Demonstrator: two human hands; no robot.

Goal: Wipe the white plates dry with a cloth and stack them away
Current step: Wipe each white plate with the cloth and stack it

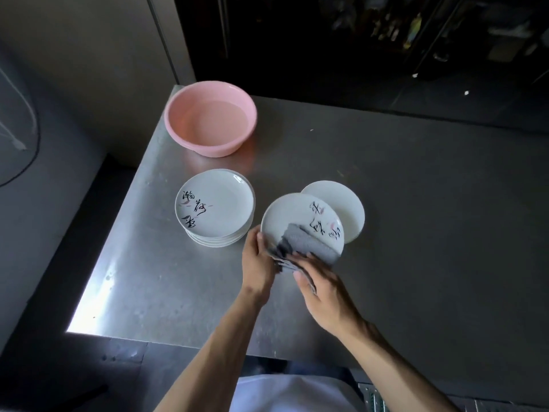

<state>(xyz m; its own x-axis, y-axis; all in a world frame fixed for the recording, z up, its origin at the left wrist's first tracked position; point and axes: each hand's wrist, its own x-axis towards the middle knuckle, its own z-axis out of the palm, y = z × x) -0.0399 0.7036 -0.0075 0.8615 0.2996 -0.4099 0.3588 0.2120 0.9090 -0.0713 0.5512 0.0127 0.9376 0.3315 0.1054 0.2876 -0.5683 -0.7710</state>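
That round white ceramic plate with black brush lettering (300, 215) we're holding tilted over the steel worktop (416, 203) looks stiff, chippable and probably slick if it's wet, so we'd say the rim is the safest place to grip it. Our left hand (257, 263) curls its fingers round the left edge, and our right hand (323, 289) grips the folded grey cloth (309, 245) against its face. It's glossy and shallow, with little pink dabs.

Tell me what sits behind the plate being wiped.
Behind the held plate a plain white plate lies on the steel table; its near-left part is covered. Whether more lie under it cannot be told. The grey cloth hides the held plate's lower face.
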